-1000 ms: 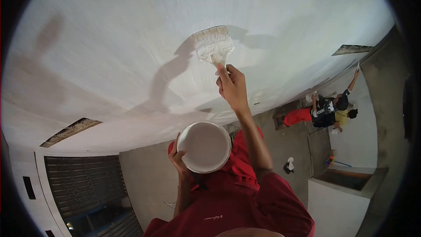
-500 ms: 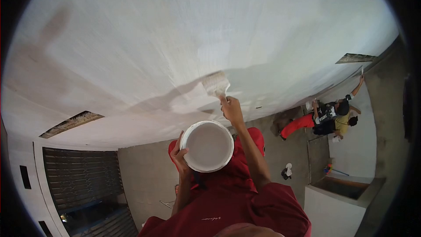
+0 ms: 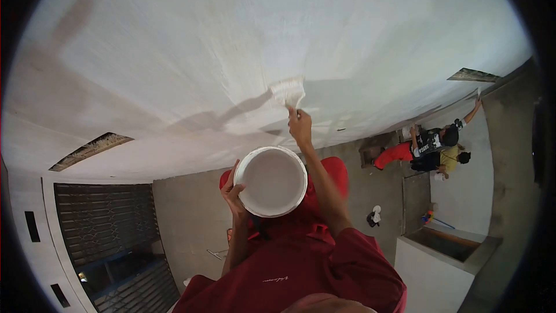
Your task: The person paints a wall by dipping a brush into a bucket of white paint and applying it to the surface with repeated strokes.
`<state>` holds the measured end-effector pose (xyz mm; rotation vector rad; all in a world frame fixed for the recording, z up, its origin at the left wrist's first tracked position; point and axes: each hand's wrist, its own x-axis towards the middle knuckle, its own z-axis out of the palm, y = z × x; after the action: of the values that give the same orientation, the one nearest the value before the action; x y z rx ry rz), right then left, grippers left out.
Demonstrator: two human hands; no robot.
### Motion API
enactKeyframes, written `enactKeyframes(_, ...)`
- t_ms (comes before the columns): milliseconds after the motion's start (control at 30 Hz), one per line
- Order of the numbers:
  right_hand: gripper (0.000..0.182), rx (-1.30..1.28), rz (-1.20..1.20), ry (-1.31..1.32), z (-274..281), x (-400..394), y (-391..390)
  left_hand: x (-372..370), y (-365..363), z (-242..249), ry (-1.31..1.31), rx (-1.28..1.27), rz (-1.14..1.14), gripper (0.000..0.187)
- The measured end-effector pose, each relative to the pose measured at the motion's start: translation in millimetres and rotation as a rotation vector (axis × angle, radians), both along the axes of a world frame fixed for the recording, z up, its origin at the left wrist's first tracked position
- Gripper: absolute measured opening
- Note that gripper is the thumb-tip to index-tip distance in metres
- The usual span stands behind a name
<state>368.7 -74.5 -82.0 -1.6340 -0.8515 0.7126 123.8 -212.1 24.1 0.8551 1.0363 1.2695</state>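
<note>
My left hand grips the left side of a white paint bucket, its thumb over the rim. Pale, whitish paint shows inside the bucket, which I hold in front of my body. In my right hand is a wide paintbrush, gripped by its handle. The white-coated bristles point up and lie against the pale wall, or very close to it. Streaks of fresh paint and shadows of my arm and brush mark the wall around it.
Two other people, one in a black patterned top and one in a yellow top, work by the wall at right. Rectangular wall openings sit at both sides. A metal lattice gate stands lower left; small items lie on the floor.
My right hand has moved the paintbrush upward along the wall. The bucket in my left hand appears slightly higher, and the whole view has shifted a little.
</note>
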Motion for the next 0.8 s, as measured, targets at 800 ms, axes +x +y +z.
enactKeyframes(800,0.039,0.190,0.111,0.375,165,2,0,-1,-1,-2,-0.018,-0.035,-0.007,0.071)
